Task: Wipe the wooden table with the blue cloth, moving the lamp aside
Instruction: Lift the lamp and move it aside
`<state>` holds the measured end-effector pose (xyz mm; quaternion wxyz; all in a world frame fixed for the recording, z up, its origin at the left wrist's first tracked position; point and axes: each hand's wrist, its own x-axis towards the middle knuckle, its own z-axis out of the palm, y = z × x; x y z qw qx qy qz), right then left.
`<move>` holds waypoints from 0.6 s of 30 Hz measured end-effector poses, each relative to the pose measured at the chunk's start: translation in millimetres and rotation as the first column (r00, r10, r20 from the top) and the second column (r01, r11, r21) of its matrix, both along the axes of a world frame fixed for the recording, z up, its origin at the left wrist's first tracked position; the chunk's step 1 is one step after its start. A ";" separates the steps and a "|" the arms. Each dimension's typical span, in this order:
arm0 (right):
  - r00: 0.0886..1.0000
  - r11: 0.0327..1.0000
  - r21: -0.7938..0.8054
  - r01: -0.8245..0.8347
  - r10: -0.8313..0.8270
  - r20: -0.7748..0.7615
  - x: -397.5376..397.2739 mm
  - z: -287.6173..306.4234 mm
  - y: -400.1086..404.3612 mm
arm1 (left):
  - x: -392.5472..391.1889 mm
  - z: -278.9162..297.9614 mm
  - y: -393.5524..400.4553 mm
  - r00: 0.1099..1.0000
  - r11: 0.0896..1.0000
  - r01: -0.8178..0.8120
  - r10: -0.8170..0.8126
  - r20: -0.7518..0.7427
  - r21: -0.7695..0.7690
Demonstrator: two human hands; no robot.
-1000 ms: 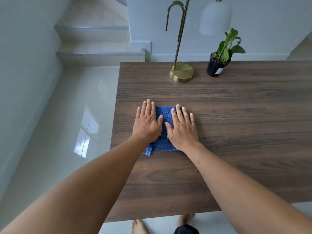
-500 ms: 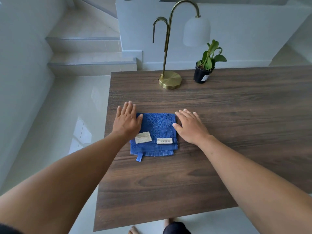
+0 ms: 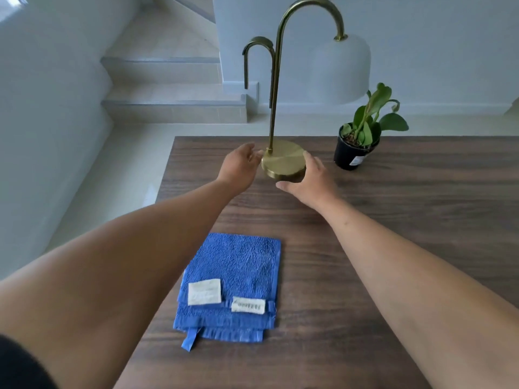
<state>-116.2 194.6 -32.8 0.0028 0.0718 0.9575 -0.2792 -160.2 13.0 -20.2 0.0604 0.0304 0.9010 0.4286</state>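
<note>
A folded blue cloth (image 3: 234, 284) with two white labels lies flat on the wooden table (image 3: 393, 220), near me, with neither hand on it. The brass lamp (image 3: 283, 161), with a round base, a curved stem and a white shade, stands at the table's far edge. My left hand (image 3: 238, 168) is at the left side of the base with fingers apart and blurred, just at its rim. On the right side, my right hand (image 3: 311, 179) curls around the base, thumb at the front and fingers along the right rim.
A small green plant in a black pot (image 3: 355, 148) stands just right of the lamp, near my right hand. The table's left edge (image 3: 165, 175) drops to a glossy tiled floor. Steps (image 3: 174, 105) rise beyond the table.
Both hands left the blue cloth and reached forward to the lamp base. The cloth stays flat where it was. The view has moved closer to the lamp.
</note>
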 end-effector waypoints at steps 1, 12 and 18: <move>1.000 1.000 -0.003 -0.009 0.009 0.011 -9.9 -2.9 1.8 | -10.3 -2.0 6.3 1.000 1.000 -0.007 0.007 0.015 0.028; 0.998 0.997 -0.051 -0.063 0.063 0.001 -44.1 -30.4 8.3 | -51.5 -13.6 43.7 0.992 0.965 -0.102 0.118 -0.050 0.241; 0.995 0.991 -0.108 -0.085 0.079 -0.061 -42.4 -27.6 -17.4 | -49.8 -9.4 14.5 0.988 0.955 -0.120 0.142 -0.063 0.271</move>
